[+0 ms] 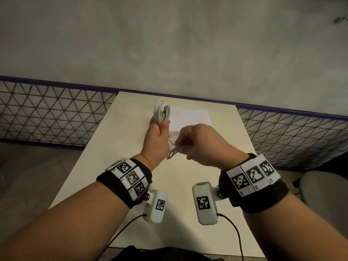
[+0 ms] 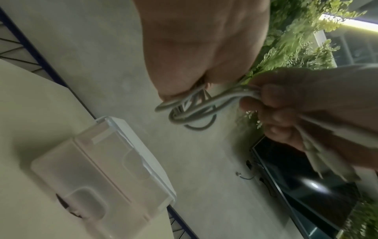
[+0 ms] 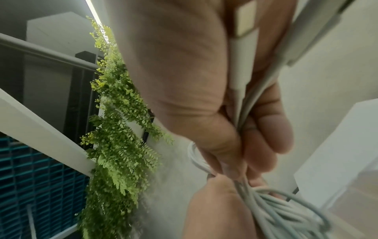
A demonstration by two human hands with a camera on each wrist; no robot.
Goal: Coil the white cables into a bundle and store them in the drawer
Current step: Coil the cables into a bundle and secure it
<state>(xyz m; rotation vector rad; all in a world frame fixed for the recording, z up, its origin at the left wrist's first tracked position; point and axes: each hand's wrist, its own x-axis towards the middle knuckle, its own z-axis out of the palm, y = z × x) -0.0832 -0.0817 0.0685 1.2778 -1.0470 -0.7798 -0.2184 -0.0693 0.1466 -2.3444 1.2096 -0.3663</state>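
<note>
1. Your left hand (image 1: pixel 157 140) grips the coiled white cables (image 1: pixel 161 112), held above the table (image 1: pixel 116 147).
2. Your right hand (image 1: pixel 199 144) pinches a loose loop below them.
3. The clear drawer (image 2: pixel 98 174) sits on the table, behind the cables.

Right hand (image 3: pixel 194 97) closed around thin white cables (image 3: pixel 243 90), centre of the frame.
A white plug end (image 3: pixel 245 25) lies against the palm at upper centre; looped strands (image 3: pixel 286 210) fan out at the lower right beside the other hand (image 3: pixel 214 210). Green fern-like foliage (image 3: pixel 118 129) hangs at centre left, teal slats (image 3: pixel 30 177) at lower left.
</note>
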